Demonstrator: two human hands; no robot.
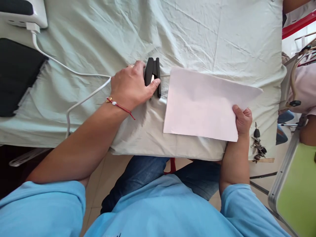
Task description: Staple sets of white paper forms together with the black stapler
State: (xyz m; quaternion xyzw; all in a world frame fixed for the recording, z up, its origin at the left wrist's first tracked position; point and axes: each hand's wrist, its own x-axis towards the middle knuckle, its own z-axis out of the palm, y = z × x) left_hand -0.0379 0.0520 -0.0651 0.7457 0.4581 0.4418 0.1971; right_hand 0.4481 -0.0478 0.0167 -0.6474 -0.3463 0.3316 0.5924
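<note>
A black stapler point(158, 72) lies on its side on the cloth-covered table, its jaws toward me. My left hand point(132, 82) is closed around it, with the thumb over its near end and the fingers along its left side; some fingertips are hidden. To the right, white paper point(201, 103), seemingly a few stacked sheets, is held just above or on the cloth. My right hand point(243, 120) pinches its right edge, thumb on top and the other fingers mostly underneath. A small gap of cloth separates paper and stapler.
A white power strip point(40, 13) with a plugged-in white cable point(74, 71) sits at the upper left, above a black flat item point(17, 75). Keys point(258, 146) lie at the table's right front corner. A green board point(297, 187) and another person point(302, 84) are at right.
</note>
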